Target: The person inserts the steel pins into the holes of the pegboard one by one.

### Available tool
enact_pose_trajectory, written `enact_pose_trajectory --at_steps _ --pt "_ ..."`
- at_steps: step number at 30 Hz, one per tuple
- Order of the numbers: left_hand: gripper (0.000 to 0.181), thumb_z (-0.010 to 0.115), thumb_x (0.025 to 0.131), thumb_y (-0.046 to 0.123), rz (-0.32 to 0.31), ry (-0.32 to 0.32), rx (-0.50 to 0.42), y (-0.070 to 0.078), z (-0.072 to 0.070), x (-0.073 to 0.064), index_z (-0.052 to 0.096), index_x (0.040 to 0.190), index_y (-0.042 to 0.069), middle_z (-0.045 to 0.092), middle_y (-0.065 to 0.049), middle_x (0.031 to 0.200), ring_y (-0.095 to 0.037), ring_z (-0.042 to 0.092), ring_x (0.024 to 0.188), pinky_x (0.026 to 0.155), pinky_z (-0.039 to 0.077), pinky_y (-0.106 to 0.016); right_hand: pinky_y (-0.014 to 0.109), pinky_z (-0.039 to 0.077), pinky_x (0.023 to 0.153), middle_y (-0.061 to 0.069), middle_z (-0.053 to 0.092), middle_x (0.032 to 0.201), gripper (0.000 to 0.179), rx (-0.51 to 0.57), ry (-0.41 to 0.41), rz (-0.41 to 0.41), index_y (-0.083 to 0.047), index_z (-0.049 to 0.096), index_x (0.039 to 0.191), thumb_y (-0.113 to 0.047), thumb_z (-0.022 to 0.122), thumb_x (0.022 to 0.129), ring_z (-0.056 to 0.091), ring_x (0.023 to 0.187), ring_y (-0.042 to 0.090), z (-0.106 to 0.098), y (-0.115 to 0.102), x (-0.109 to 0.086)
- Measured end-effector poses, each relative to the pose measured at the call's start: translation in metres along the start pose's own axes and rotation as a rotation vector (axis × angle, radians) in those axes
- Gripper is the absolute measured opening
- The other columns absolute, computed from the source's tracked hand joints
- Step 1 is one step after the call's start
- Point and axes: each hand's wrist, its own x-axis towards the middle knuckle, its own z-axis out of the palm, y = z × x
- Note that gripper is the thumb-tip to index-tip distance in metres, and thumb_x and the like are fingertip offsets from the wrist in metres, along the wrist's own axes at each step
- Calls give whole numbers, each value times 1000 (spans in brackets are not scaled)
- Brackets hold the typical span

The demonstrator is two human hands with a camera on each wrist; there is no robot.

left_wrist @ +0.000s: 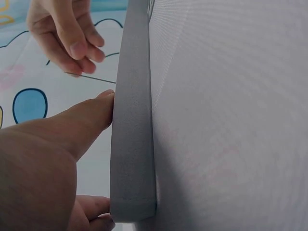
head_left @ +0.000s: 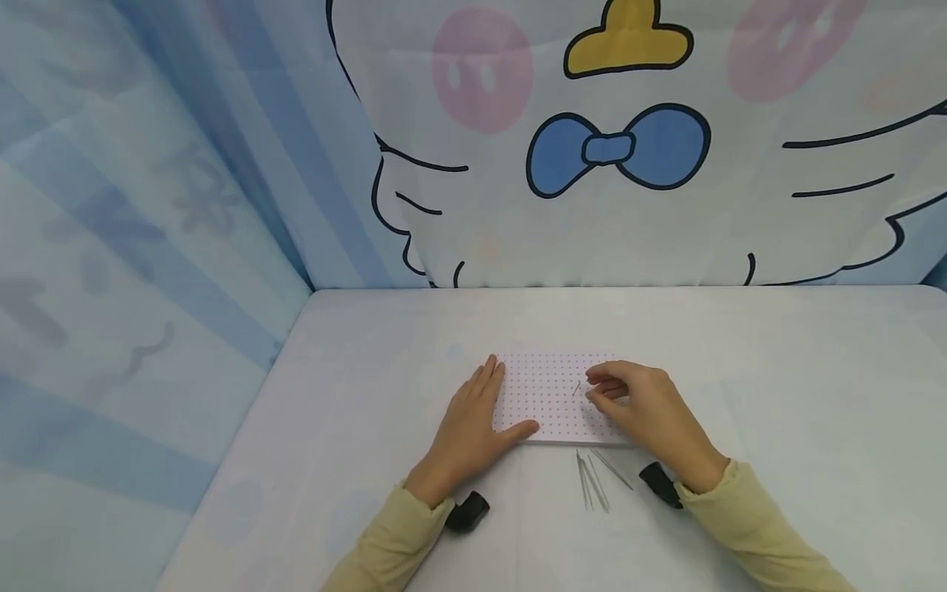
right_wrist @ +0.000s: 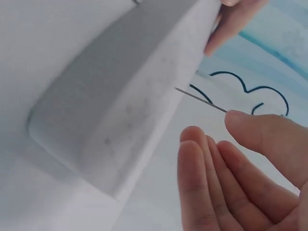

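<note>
A white board dotted with rows of small holes (head_left: 538,403) lies on the table. My left hand (head_left: 469,432) rests along its left side with straight fingers, the thumb against the front edge. One thin metal rod (head_left: 577,388) stands up from the board's right half, slightly tilted; the right wrist view shows the rod (right_wrist: 201,100) meeting the board's face. Just right of it is my right hand (head_left: 644,407), fingers bent loosely. A gap shows between the right thumb (right_wrist: 248,127) and the fingertips, with nothing gripped between them. Whether the thumb brushes the rod I cannot tell.
Several thin metal rods (head_left: 613,470) lie loosely on the white-covered table in front of the board. Black wrist devices (head_left: 468,513) sit at both sleeves. A printed curtain (head_left: 614,230) hangs behind the table, and another (head_left: 133,329) at the left.
</note>
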Motion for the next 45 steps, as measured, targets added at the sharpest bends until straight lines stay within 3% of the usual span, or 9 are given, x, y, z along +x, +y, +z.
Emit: enact_pose_trajectory --at_steps 10,21,27,33,45 --pt "96 66 88 57 -19 15 -3 3 -1 -1 24 157 5 16 -10 166 -29 18 153 123 20 -47 34 58 73 6 72 103 19 -6 -93 -27 -1 71 105 -5 74 87 68 82 14 -13 -10 -12" --pt "97 65 88 58 -5 8 -6 5 -2 1 23 158 5 15 -8 166 -28 17 153 123 19 -47 22 50 61 -7 63 78 6 -107 -213 28 -10 70 89 -10 75 86 56 70 5 -13 -15 -26" --pt "96 66 88 58 -10 9 -4 3 -1 1 24 157 5 16 -9 166 -29 18 153 123 20 -48 20 47 56 -9 61 70 9 -95 -320 71 -11 70 80 -10 76 86 52 63 3 -7 -14 -32" --pt "97 65 88 58 -7 7 -6 2 1 1 24 157 5 15 -9 166 -28 17 153 123 19 -48 19 46 54 -12 59 66 14 -112 -348 22 -14 70 72 -9 74 85 49 59 -1 0 -10 -37" --pt "97 65 88 60 -6 19 -2 -2 3 0 23 158 6 15 -8 166 -28 18 153 122 21 -49 20 41 46 -11 57 57 25 -74 -370 110 -16 64 64 -19 86 76 48 50 5 12 -12 -40"
